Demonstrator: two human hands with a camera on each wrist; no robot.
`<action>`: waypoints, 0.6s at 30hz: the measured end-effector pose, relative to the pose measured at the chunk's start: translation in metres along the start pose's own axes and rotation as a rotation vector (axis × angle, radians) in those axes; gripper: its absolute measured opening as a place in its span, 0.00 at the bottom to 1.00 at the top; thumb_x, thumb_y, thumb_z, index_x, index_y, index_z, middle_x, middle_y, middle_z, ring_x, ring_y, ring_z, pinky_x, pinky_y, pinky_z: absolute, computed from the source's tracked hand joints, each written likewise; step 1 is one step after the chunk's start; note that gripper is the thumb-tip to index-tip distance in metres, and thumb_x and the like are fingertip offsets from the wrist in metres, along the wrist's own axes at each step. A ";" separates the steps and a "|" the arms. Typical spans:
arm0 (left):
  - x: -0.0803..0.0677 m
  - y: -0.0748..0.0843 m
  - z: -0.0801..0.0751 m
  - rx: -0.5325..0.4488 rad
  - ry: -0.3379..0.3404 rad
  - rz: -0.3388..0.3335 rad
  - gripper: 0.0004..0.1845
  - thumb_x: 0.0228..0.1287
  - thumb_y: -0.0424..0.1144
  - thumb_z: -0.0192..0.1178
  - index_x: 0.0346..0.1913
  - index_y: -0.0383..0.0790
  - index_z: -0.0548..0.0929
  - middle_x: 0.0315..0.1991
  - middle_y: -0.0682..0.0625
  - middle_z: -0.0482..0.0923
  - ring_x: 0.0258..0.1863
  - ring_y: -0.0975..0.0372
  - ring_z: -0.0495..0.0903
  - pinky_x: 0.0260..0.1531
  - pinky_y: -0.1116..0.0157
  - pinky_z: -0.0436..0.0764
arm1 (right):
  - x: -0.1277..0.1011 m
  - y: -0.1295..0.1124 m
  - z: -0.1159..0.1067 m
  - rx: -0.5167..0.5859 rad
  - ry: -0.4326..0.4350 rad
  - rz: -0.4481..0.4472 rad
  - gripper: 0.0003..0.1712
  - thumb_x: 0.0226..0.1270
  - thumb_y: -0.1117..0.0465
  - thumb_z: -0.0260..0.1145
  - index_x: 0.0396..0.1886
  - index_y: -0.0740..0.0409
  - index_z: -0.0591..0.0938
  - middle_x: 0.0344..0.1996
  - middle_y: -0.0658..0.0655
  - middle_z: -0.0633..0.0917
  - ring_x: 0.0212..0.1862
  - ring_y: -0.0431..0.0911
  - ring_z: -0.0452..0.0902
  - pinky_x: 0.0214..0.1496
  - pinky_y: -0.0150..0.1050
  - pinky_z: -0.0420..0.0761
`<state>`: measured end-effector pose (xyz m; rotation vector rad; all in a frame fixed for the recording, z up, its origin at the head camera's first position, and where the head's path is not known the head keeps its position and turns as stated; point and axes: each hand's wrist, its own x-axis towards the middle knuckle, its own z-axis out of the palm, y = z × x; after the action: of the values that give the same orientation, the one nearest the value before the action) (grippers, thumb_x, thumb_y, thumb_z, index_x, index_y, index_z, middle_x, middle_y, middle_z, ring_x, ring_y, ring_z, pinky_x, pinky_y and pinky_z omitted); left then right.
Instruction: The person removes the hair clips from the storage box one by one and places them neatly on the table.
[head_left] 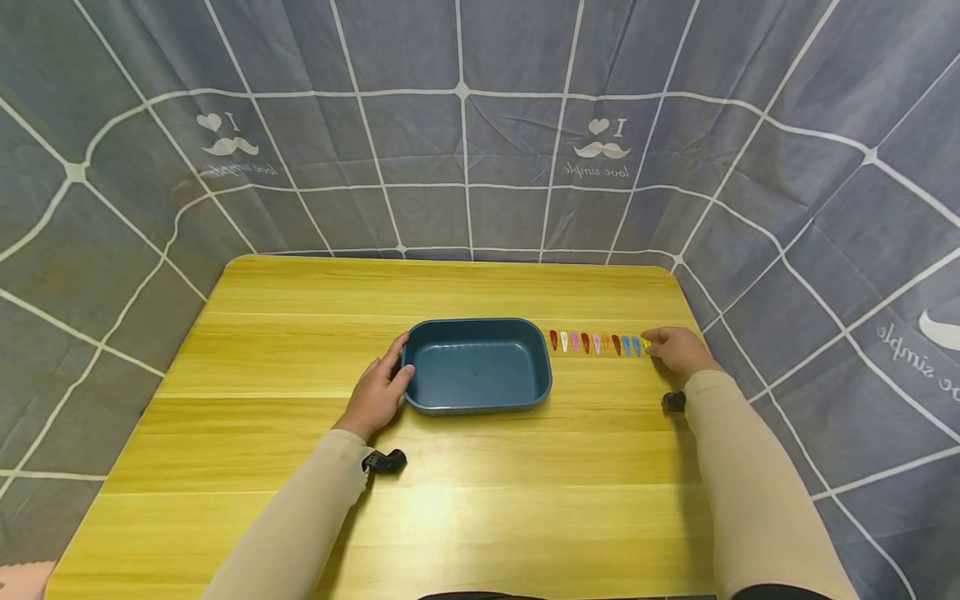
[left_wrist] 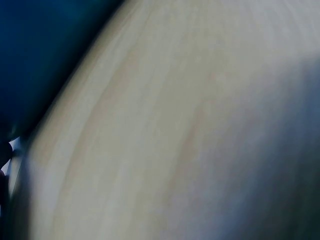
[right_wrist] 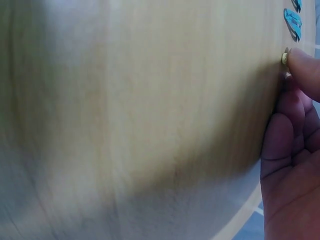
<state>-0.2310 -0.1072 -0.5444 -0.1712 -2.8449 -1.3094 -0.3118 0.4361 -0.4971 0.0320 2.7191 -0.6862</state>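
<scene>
A dark blue rectangular plastic tub (head_left: pixel 475 408) stands on the wooden table. My left hand (head_left: pixel 375 393) holds its left side, thumb at the rim and fingers along the outer wall. To the tub's right runs a row of small snap hair clips in red, white, pink, orange and blue, among them a red hair clip (head_left: pixel 553 340) nearest the tub. At the far right end, my right hand (head_left: pixel 678 352) pinches a yellow hair clip (right_wrist: pixel 285 58), mostly covered by the thumb and fingers. Beside it lies a blue hair clip (right_wrist: pixel 293 24).
The yellow wood-grain table (head_left: pixel 300 292) has a rounded far edge. A grey-blue curtain (head_left: pixel 420 142) with white lines hangs behind and along both sides. Each wrist carries a black camera, such as the left wrist camera (head_left: pixel 386 461). The left wrist view is blurred.
</scene>
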 end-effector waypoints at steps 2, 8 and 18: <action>0.000 0.001 0.000 0.000 -0.001 0.000 0.28 0.69 0.58 0.43 0.68 0.79 0.47 0.65 0.51 0.67 0.56 0.53 0.70 0.56 0.46 0.70 | 0.000 0.001 0.000 -0.003 0.003 -0.003 0.23 0.69 0.57 0.56 0.62 0.58 0.72 0.57 0.66 0.75 0.63 0.63 0.64 0.65 0.59 0.63; 0.000 0.002 0.000 0.003 0.000 0.000 0.28 0.69 0.55 0.44 0.68 0.79 0.48 0.66 0.50 0.67 0.56 0.52 0.70 0.55 0.45 0.70 | 0.000 0.001 0.001 0.008 0.000 0.000 0.23 0.69 0.57 0.56 0.62 0.58 0.72 0.57 0.66 0.75 0.62 0.63 0.64 0.64 0.59 0.64; 0.000 0.001 0.000 0.001 0.005 0.010 0.29 0.70 0.53 0.45 0.69 0.77 0.48 0.66 0.50 0.67 0.55 0.52 0.71 0.55 0.45 0.71 | 0.002 0.002 0.002 0.010 0.004 -0.006 0.23 0.69 0.56 0.56 0.62 0.58 0.72 0.58 0.66 0.75 0.63 0.63 0.63 0.64 0.60 0.64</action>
<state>-0.2307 -0.1068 -0.5432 -0.1814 -2.8374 -1.3048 -0.3125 0.4372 -0.5001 0.0270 2.7207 -0.7019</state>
